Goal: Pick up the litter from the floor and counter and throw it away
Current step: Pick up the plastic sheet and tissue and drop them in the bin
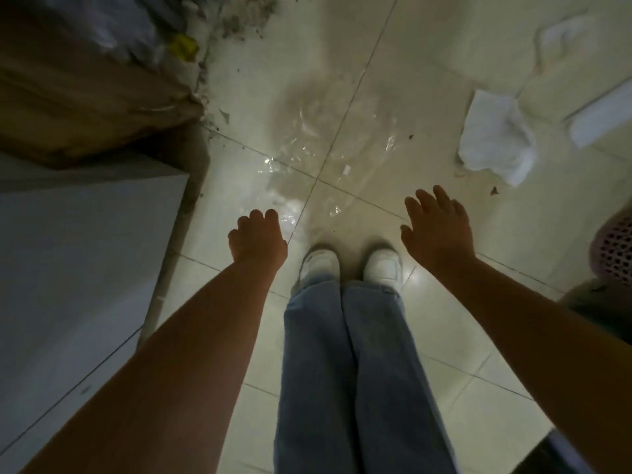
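Hands: left hand (257,238) hung over the floor with fingers loosely curled, holding nothing; right hand (436,230) was spread, fingers apart, also bare.
Litter, nearest: clear plastic film (309,155) lay flat on the tiled floor (427,340), just ahead of the white shoes (352,265), spanning a tile joint between the two hands.
Litter, further: crumpled white tissue (496,145) lay toward the floor's right edge; another pale scrap (561,35) sat near the far right corner.
Other clutter: brown cardboard (78,94) and a heap of bags with a yellow item (184,46) filled the far left corner, with dust and grit beside them.
Counter: white surface (75,241) at the left edge; no litter visible on the part shown.
Bin: pink mesh basket (615,244) at the right edge, possibly the bin; not certain.
Risk 1: film was nearly invisible in the dim light, so a reach could miss its edge or leave part behind.
Risk 2: film lay flat on glossy tile; fingers might slide without lifting it.
Risk 3: a step forward onto the film could cause a slip.
Risk 4: small dark flecks could be overlooked.
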`<act>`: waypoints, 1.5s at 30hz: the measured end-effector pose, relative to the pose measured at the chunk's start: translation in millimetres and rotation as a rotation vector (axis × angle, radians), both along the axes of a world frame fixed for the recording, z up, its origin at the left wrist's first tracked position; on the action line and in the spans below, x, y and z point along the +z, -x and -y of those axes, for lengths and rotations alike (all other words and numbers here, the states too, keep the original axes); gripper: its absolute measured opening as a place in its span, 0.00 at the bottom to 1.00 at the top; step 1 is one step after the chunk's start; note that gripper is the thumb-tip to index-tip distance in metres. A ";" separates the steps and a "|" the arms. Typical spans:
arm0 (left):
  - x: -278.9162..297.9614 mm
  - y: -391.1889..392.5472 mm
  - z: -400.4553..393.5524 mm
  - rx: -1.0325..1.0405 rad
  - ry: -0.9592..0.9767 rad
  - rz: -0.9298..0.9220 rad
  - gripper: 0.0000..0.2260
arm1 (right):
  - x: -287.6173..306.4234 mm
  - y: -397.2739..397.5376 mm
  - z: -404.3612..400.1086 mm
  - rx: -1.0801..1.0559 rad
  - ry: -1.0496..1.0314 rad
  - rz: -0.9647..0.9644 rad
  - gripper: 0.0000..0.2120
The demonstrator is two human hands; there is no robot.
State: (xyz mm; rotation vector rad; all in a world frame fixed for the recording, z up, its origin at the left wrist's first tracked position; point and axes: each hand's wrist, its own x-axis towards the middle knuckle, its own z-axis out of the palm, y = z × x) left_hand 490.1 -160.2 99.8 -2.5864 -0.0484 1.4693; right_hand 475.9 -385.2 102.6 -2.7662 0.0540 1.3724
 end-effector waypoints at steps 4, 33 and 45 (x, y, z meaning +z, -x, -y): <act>-89.7 16.0 -6.8 0.022 0.052 -0.044 0.22 | -99.0 2.5 -18.2 0.106 -0.020 -0.001 0.23; -106.7 -53.6 98.0 -0.130 0.582 0.053 0.51 | -92.9 -24.8 24.6 -1.648 -1.072 -0.263 0.17; -102.9 -64.9 172.0 0.511 0.819 -0.095 0.22 | -77.7 0.9 113.7 -1.492 -0.597 0.202 0.13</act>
